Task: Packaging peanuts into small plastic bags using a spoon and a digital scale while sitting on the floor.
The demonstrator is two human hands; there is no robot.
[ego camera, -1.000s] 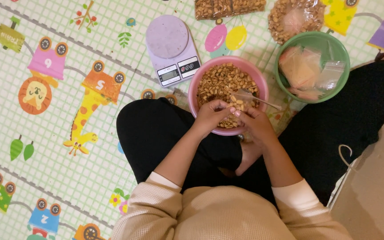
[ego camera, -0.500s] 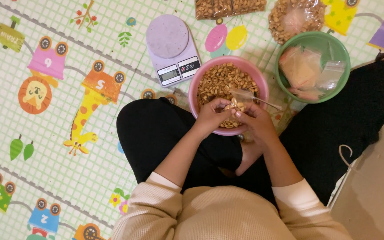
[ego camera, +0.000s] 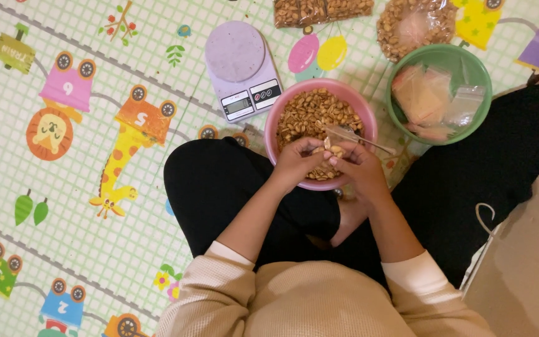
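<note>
A pink bowl (ego camera: 277, 113) full of peanuts (ego camera: 310, 112) sits on the mat between my knees. Both hands meet over its near rim. My left hand (ego camera: 297, 161) and my right hand (ego camera: 358, 167) together pinch a small clear plastic bag (ego camera: 338, 138) that holds a few peanuts; its top edge sticks out to the right over the bowl.
A lilac kitchen scale (ego camera: 242, 67) stands left of the bowl. A green bowl (ego camera: 479, 75) of small clear bags is at the right. Packed peanut bags (ego camera: 319, 10) and a larger peanut bag (ego camera: 414, 25) lie at the top. My crossed legs in black trousers (ego camera: 219, 187) flank the pink bowl.
The hands have stayed over the near rim of the pink bowl with the small bag; only slight finger movement shows.
</note>
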